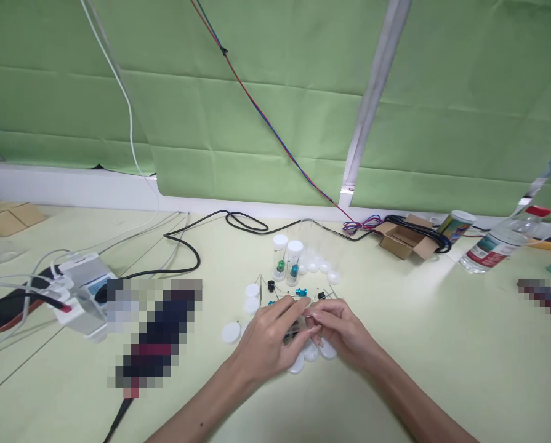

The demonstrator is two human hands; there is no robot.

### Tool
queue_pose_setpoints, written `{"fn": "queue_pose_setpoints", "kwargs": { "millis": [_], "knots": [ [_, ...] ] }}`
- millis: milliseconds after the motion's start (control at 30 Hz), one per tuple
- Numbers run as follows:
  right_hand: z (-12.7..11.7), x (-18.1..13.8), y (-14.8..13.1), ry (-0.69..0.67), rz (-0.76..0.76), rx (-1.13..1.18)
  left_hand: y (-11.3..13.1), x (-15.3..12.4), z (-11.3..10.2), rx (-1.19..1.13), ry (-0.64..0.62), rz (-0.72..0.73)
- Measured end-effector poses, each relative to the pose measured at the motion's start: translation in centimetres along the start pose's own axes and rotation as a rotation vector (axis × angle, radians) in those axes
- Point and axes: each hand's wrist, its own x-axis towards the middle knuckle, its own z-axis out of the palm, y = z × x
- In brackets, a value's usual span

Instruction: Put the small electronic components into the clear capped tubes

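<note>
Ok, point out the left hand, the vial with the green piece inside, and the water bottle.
left hand [266, 338]: head view, back of the hand.
vial with the green piece [280, 254]: head view, clear wall.
water bottle [486, 251]: head view, label.

No legible text (bottle label [486, 251] blurred)

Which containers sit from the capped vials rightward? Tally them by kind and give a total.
Capped vials, upright: 2
Cardboard box, open: 1
Printed can: 1
Water bottle: 1
Total: 5
</note>
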Motion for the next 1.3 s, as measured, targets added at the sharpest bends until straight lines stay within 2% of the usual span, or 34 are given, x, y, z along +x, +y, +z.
{"fn": "queue_pose_setpoints", "kwargs": {
  "millis": [733,1300],
  "knots": [
    [-0.39,0.18,-0.15,-0.026,-0.076,-0.222,-0.06,0.27,-0.28,0.023,0.004,0.065],
    [-0.47,0.19,-0.36,-0.013,-0.048,-0.222,0.09,0.33,-0.4,0.072,0.002,0.093]
  ]
}}
